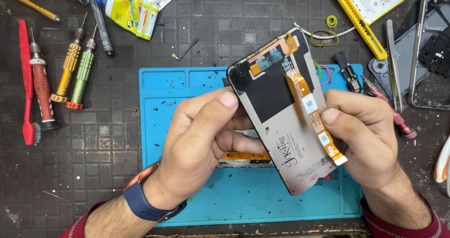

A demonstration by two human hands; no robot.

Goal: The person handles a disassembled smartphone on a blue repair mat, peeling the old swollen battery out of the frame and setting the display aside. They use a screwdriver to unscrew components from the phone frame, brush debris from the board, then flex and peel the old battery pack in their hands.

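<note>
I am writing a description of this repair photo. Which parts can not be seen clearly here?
Head view only:
- Front face of the phone screen panel: turned away, only its back shows.
- Left hand fingertips: hidden behind the panel.
- Right hand fingers: mostly behind the panel edge; the thumb rests on the orange flex cable.
- Phone frame: cut off by the right edge.
- Blue mat: its middle is covered by both hands.

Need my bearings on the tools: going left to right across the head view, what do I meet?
Red brush → red screwdriver → yellow screwdriver → green screwdriver → left hand → phone screen panel → right hand.
</note>
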